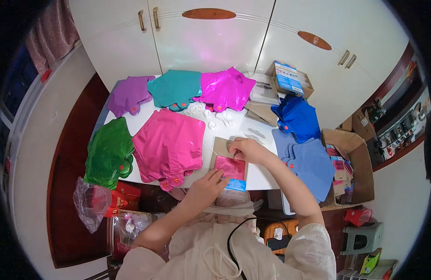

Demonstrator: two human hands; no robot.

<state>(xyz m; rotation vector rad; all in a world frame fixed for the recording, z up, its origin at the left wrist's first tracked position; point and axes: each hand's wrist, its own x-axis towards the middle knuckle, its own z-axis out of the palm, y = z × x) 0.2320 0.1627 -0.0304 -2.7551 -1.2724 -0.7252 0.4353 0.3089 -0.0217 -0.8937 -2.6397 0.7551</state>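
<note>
At the near edge of the white table lies a flat packet (230, 165). It has a brown upper part, folded pink foil in its middle and a blue label (236, 185) at its lower end. My left hand (204, 190) grips its lower left edge, fingers reaching onto the pink part. Over the brown upper end, my right hand (248, 150) is closed, fingertips pinched on the packet; what lies under them is partly hidden. Left of the packet spreads a stack of pink foil balloons (169, 144), flat, with small round tabs at the near end.
Flat balloon stacks ring the table: green (108, 151), purple (129, 95), teal (176, 87), magenta (228, 88), dark blue (299, 116), pale blue (306, 163). White pieces (213, 116) lie mid-table. A cardboard box (360, 175) of packets stands at right; cabinets (206, 42) rise behind.
</note>
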